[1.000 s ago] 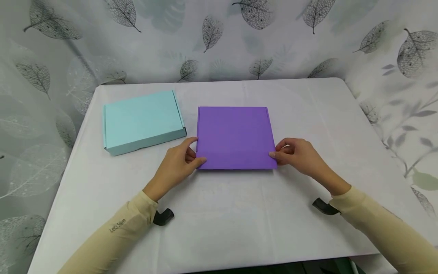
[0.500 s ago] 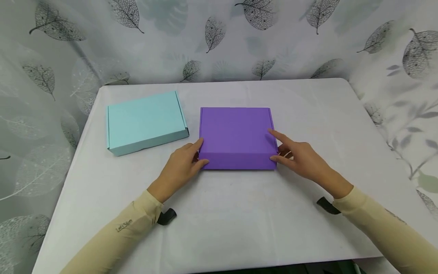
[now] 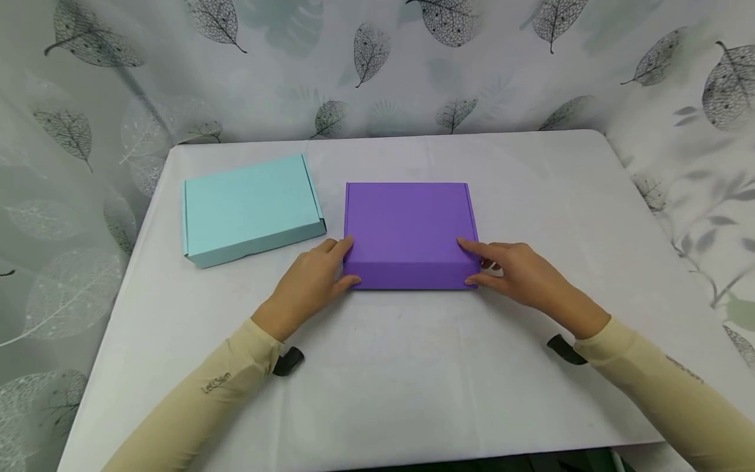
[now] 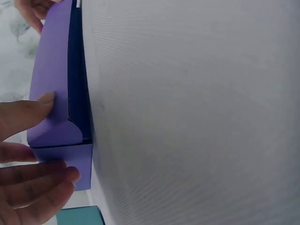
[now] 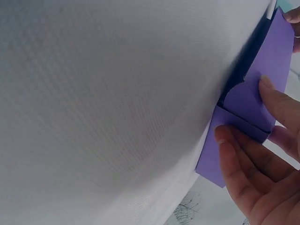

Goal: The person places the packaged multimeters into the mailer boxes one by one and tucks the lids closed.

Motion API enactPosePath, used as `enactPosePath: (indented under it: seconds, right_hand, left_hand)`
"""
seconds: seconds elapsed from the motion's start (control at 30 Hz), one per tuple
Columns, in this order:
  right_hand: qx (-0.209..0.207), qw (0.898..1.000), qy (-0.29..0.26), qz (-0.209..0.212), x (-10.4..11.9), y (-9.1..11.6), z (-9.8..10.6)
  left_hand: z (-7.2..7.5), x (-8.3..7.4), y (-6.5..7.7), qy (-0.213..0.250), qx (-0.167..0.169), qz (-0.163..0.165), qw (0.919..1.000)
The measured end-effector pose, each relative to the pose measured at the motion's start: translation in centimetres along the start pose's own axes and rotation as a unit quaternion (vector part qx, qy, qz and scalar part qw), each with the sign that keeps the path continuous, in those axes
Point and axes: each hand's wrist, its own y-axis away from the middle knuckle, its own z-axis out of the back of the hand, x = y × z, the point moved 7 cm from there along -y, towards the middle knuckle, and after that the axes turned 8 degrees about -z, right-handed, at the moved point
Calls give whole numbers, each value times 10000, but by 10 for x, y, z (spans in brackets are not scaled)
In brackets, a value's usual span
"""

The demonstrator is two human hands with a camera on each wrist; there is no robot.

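Note:
A purple cardboard box [image 3: 409, 223] lies flat on the table, its lid down and its front flap [image 3: 413, 276] bent downward. In the left wrist view a dark blue strip [image 4: 78, 79] shows below the flap's edge. My left hand [image 3: 309, 278] grips the front left corner: thumb on the flap, index fingertip at the lid's edge, other fingers against the side wall. At the front right corner my right hand [image 3: 519, 275] holds the box likewise, thumb on the flap, index fingertip on the lid and the remaining fingers along the side [image 5: 213, 154].
A closed turquoise box [image 3: 253, 206] sits at the back left, slightly turned, close to the purple one. White cloth covers the table [image 3: 377, 380]. A leaf-patterned curtain [image 3: 389, 72] hangs behind and along both sides. Black camera mounts [image 3: 289, 361] stick out beneath both wrists.
The purple box's front flap has folded down from the lid. My right index finger has come onto the lid top, then slid toward the front. The turquoise box stays put.

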Motion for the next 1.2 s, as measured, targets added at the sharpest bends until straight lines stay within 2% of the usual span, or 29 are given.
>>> enactPosePath:
  seconds: [0.13,0.23,0.5,0.67,0.77,0.87,1.03,1.2]
  right_hand:
    - [-70,9994,318,-85,1,2,-2]
    - [-262,9982,546,25,2,3,-3]
    - [-1034,9865,873,921,12,10,-2]
    - [-1174,9788,997,1351,14,8,-2]
    - [-1175,9766,1057,1459,14,7,-3]
    - [-1077,9780,1119,1391,12,5,-3]
    - [-747,9828,1352,1012,10,1,-4]
    - [-530,9809,1696,788,10,-2,-7]
  left_hand:
    - [-2,-4,-2,-240,14,-144,9996]
    - [-2,-7,-2,-430,-61,-310,9986]
    - [-2,-13,-5,-1012,-203,-711,9921]
    - [-2,-15,-7,-1367,-313,-942,9856]
    - [-2,-15,-7,-1513,-365,-1057,9821]
    - [-4,-14,-9,-1511,-297,-1041,9826]
    - [-4,-12,-12,-1392,-193,-903,9860]
    - [-8,-7,-12,-1153,97,-638,9912]
